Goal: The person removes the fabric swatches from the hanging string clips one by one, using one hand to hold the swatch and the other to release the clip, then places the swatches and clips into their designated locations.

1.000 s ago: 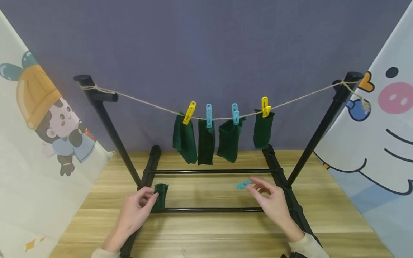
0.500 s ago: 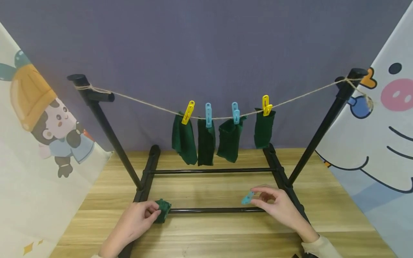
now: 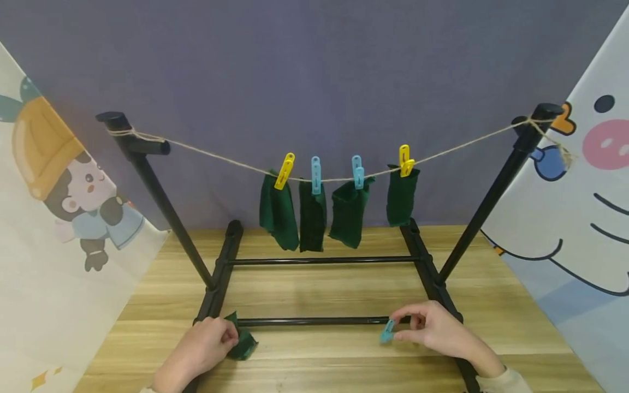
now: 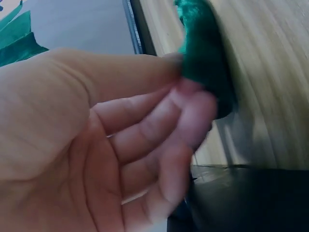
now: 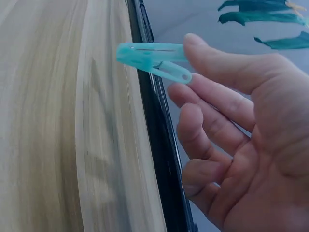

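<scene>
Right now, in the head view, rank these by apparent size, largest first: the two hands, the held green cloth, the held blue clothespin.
1. Left hand and right hand: too alike to rank.
2. Green cloth, partly behind the left hand.
3. Blue clothespin.

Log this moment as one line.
left hand: pinches dark-green fabric piece; right hand: pinches light-blue plastic clothespin; beige twine line: four hanging dark-green fabric pieces, two yellow plastic clothespins, two light-blue plastic clothespins
</scene>
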`<control>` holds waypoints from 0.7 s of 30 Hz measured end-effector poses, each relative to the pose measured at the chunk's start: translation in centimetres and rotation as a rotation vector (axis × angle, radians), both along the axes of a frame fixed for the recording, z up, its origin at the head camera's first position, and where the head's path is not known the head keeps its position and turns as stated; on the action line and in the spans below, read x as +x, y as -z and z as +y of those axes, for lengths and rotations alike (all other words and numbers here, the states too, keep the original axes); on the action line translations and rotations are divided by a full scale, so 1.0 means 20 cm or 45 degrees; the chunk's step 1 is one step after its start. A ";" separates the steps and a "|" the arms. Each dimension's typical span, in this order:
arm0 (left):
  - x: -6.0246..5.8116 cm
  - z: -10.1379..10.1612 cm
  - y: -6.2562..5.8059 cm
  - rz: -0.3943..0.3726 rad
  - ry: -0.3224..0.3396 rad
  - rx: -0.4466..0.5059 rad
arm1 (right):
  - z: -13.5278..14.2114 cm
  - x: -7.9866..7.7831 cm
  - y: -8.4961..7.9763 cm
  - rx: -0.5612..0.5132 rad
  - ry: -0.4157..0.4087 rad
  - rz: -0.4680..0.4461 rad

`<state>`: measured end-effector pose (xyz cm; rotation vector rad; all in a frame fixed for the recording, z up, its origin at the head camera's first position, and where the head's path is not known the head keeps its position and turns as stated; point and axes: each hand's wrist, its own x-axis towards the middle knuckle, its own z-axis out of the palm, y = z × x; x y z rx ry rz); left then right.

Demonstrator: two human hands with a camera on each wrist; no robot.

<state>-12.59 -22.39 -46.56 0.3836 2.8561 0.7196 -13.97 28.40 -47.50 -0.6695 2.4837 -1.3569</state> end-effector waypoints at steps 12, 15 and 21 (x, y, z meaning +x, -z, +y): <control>0.00 0.00 0.00 0.020 0.037 -0.004 | -0.13 0.03 0.04 0.097 -0.038 -0.152; 0.00 0.00 -0.02 0.047 0.057 -0.014 | -0.15 0.03 0.06 0.171 -0.052 -0.061; 0.00 0.00 -0.04 0.052 0.075 0.003 | -0.19 0.03 0.09 0.250 -0.056 0.057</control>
